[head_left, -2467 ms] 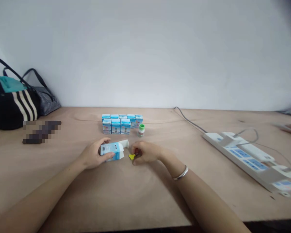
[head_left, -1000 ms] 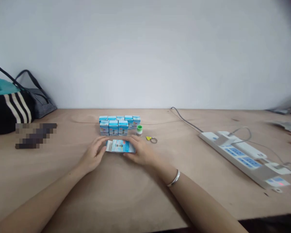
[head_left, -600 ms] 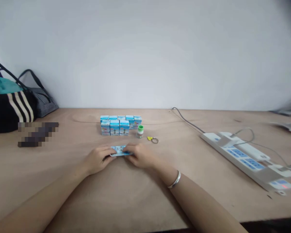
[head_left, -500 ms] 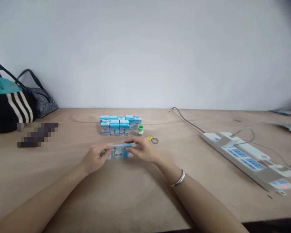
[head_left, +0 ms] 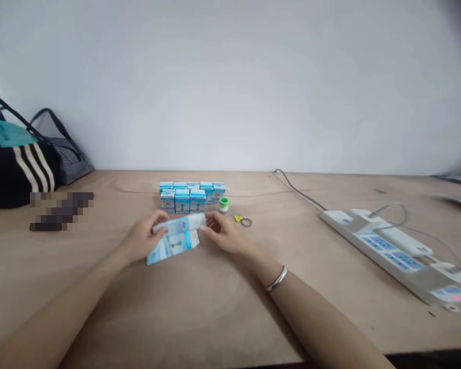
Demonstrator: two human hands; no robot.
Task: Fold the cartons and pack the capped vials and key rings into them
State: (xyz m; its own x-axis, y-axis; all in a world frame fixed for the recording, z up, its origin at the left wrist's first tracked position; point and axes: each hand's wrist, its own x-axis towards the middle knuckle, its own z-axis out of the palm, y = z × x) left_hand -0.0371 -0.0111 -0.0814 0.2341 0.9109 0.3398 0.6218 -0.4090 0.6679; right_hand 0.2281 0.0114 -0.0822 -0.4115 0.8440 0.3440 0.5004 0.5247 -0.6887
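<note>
the left hand [head_left: 141,238] and the right hand [head_left: 223,233] hover together just above the middle of a light plywood table [head_left: 253,318], both holding a flattened carton [head_left: 173,239] of thin white and blue card. the left hand is partly closed, its fingers curled over the carton's upper edge near the left end. the right hand is also partly closed, its fingertips [head_left: 208,221] pinching the carton's right end. the carton is tilted, with one flap hanging toward the lower left, and it sits between the hands, in front of a tidy block of small blue and white boxes [head_left: 182,201] standing in two rows. just right of the boxes stands a small bottle with a green cap [head_left: 224,204], and beside it lies a yellow tag on a metal ring [head_left: 243,221]. a silver bangle [head_left: 276,279] circles the right wrist. at the upper left of the frame, a black bag with cream stripes [head_left: 21,171] and a grey striped bag [head_left: 71,163] sit against the white wall [head_left: 230,77], with a pixelated object [head_left: 61,211] on the table before them. a white power strip [head_left: 384,251] lies at the right, its grey cable [head_left: 299,190] running toward the wall.
</note>
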